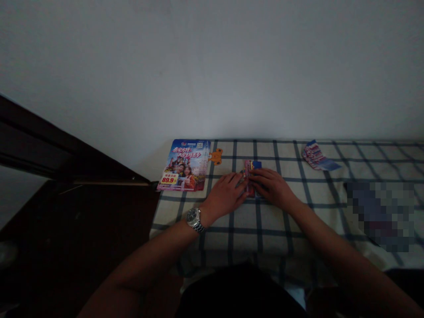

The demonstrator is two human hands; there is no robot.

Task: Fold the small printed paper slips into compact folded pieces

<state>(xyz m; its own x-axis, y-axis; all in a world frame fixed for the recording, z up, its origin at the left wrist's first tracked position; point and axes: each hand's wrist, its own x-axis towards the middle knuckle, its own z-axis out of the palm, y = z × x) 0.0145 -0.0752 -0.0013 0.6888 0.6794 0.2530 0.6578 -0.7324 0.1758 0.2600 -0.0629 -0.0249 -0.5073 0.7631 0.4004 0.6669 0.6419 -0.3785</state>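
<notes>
A narrow folded flyer [247,190], pink and blue, lies on the checked cloth in front of me. My left hand [227,194], with a metal watch on its wrist, reaches in from the left, its fingers close together on the flyer's left edge. Over the right half bends my right hand [273,187], fingertips pressing the paper near its middle. Both hands partly hide the flyer, and their thumbs are hard to make out. To the left is a stack of flat flyers [185,168] with blue and pink print.
A brown bear-shaped piece [216,156] lies beside the stack. Several folded flyers [314,157] sit in an overlapping pile at the back right. A blurred-out dark item [380,216] is at the right. The checked cloth [215,240] runs back to a white wall [212,70].
</notes>
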